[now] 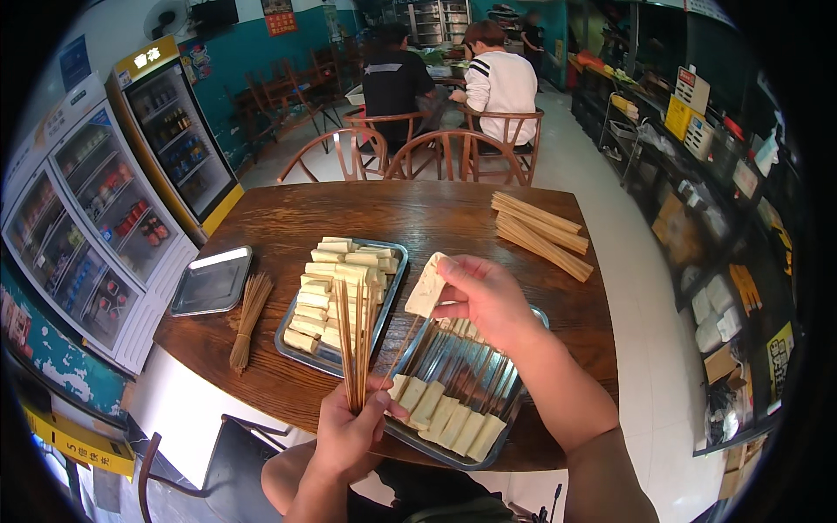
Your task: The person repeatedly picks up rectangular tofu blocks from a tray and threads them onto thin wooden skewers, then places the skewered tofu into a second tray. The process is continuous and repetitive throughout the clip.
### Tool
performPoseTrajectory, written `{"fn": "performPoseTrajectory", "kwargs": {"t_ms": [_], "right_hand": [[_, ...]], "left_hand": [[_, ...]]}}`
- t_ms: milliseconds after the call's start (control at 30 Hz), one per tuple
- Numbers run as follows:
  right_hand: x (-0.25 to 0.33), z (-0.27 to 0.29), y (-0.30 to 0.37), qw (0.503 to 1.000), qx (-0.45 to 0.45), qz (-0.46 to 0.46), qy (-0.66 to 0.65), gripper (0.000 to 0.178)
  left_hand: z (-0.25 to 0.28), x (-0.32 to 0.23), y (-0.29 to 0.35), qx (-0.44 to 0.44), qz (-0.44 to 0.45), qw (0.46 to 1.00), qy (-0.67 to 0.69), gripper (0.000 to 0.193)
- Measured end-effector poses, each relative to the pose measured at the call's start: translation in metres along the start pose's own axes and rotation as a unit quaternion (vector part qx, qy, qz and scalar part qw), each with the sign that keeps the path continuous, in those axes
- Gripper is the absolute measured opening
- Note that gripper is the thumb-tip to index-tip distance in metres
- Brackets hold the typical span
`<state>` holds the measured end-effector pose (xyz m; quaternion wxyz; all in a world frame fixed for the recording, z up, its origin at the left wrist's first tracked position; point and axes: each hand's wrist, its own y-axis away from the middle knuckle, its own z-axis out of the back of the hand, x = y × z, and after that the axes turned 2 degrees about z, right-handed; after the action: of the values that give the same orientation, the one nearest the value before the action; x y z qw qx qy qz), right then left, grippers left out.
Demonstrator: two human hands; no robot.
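Your brown wooden counter (445, 205) carries a metal tray of skewered pieces (433, 451) nearest you, and a second metal tray (394, 281) of stacked pieces just left of it. Your left hand (350, 429) is closed around a bunch of thin skewers (355, 349). Your right hand (486, 298) pinches one pale slab (425, 292) above the nearer tray (a skewer runs up to its lower end; entry cannot be determined).
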<state>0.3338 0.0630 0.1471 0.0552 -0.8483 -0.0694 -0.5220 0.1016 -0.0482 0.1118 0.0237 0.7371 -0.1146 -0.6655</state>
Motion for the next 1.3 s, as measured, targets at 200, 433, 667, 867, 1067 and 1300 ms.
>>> {"fn": "performPoseTrajectory", "kwargs": {"t_ms": [200,433,667,867,1067,1300], "right_hand": [[0.015,0.066,-0.017,0.965,-0.032,-0.096,0.241,0.046],[0.018,0.11,0.007,0.902,-0.117,-0.075,0.41,0.051],[0.013,0.104,0.022,0.91,-0.097,-0.042,0.402,0.042],[-0.01,0.102,0.018,0.845,-0.046,0.04,0.531,0.032],[-0.018,0.087,0.01,0.732,-0.023,0.081,0.676,0.032],[0.001,0.047,-0.007,0.628,0.018,0.033,0.777,0.031]], "left_hand": [[-0.014,-0.019,-0.038,0.04,0.028,0.998,-0.048,0.017],[-0.031,0.011,-0.064,0.054,-0.017,0.979,-0.195,0.018],[-0.054,0.014,-0.064,0.031,-0.024,0.935,-0.352,0.027],[-0.057,0.009,-0.048,0.015,-0.046,0.909,-0.414,0.028],[-0.002,-0.023,-0.012,-0.052,-0.04,0.951,-0.304,0.024],[0.085,0.036,-0.038,-0.217,-0.203,0.954,0.03,0.018]]}}
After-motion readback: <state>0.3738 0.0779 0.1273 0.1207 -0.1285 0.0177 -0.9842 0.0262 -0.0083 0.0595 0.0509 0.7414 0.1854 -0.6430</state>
